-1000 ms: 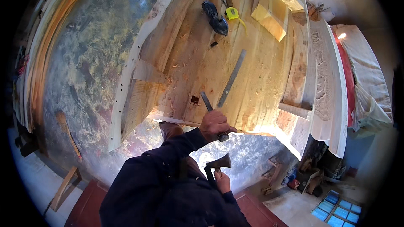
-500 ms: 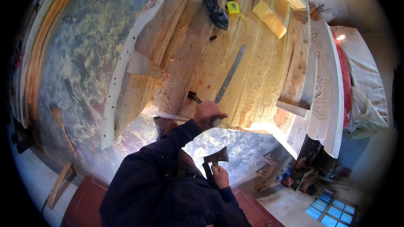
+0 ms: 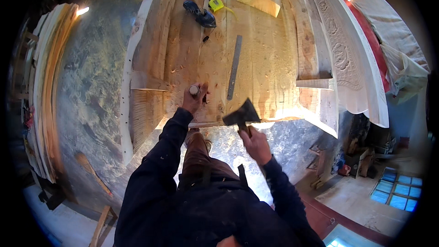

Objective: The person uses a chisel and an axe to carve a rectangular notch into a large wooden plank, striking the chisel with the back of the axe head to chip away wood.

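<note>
"Two tools in hand; which do we enter first?"

"One chisel [image 3: 194,90], upended over the plank panel [image 3: 270,64], pale round handle end showing, blade hidden. We judge it light, stiff, keen below: hold by the handle only. Our left hand [image 3: 192,103] has that, closed right round it."

"And the hatchet [image 3: 242,113]?"

"One, dark metal head above the panel's near edge. Head-heavy, we reckon, liable to twist; grip the haft. Our right hand [image 3: 257,146] is wrapped about it, close under the head."

"Outward?"

"One flat metal rule [image 3: 234,67], beyond both hands. Farther: one yellow tape measure [image 3: 216,4], beside one black tool [image 3: 203,18]."
</note>
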Demonstrator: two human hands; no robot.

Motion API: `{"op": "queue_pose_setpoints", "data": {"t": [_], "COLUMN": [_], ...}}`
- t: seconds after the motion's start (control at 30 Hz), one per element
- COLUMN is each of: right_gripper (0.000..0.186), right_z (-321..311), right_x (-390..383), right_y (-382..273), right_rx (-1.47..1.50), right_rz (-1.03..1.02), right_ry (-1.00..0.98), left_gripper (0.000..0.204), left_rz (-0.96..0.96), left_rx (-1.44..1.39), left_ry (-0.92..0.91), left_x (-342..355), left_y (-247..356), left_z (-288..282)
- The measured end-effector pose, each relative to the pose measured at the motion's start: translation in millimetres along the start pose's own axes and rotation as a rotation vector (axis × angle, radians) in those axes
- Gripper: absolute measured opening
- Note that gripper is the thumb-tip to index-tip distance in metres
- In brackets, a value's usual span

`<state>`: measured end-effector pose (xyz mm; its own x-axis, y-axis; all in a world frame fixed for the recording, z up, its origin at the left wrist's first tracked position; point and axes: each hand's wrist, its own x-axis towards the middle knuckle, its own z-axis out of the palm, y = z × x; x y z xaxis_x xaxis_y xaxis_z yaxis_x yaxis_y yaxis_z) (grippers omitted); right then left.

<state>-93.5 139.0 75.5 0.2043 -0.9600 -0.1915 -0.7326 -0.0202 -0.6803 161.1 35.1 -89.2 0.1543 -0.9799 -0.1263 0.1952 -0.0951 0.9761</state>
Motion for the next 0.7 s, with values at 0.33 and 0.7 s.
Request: {"op": "queue_pose_setpoints", "data": {"t": [0.33, 0.7], "right_gripper": [0.026, 0.030], "right_z": [-53.3, -4.2], "right_x": [89.0, 96.8], "right_y": [-163.0, -48.9], "right_rx": [0.572, -0.189], "right_rz": [-0.192, -0.430], "right_ry": [0.177, 0.074], "left_gripper": [0.025, 0.028], "left_rz": [-0.058, 0.105], "left_rx": [-0.035, 0.272], "left_ry": [0.007, 0.059], "left_x": [16.4, -8.5], "left_y": [-0.6, -31.4], "left_z": [0.9, -0.7]}}
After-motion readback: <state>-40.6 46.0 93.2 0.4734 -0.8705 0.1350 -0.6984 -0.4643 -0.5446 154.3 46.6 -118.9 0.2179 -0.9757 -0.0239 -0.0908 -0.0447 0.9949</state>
